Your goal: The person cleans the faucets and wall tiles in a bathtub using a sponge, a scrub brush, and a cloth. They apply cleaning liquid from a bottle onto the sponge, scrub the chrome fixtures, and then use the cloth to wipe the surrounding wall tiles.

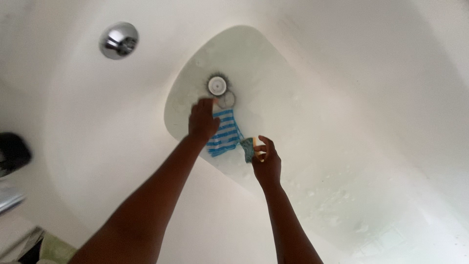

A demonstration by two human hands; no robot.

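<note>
While the person leans over a white bathtub [342,88], both bare arms reach down toward the drain [217,85] at the bottom of the tub. The drain is a round white cap with a dark ring around it, and a small round grey plug [227,99] lies touching it on the lower right. The left hand [203,120] is the nearer hand to the drain; its fingertips almost touch the drain's lower edge. I cannot tell if the left hand's fingers are spread or curled, because I see only its back. A blue and white striped cloth [224,133] lies just below the drain, partly under the left hand. The cloth is wet and a bit bunched up, and its long side runs from the drain down toward the person. The right hand [266,161] is farther from the drain, below and to the right of the cloth. Its fingers are curled around a sponge [250,148] that is green on 1 side and yellow on the other, pinching it tight. A shiny round metal cover [119,40] sits on the tub wall, well up and to the left of the drain. Shallow water lies around the drain.
</note>
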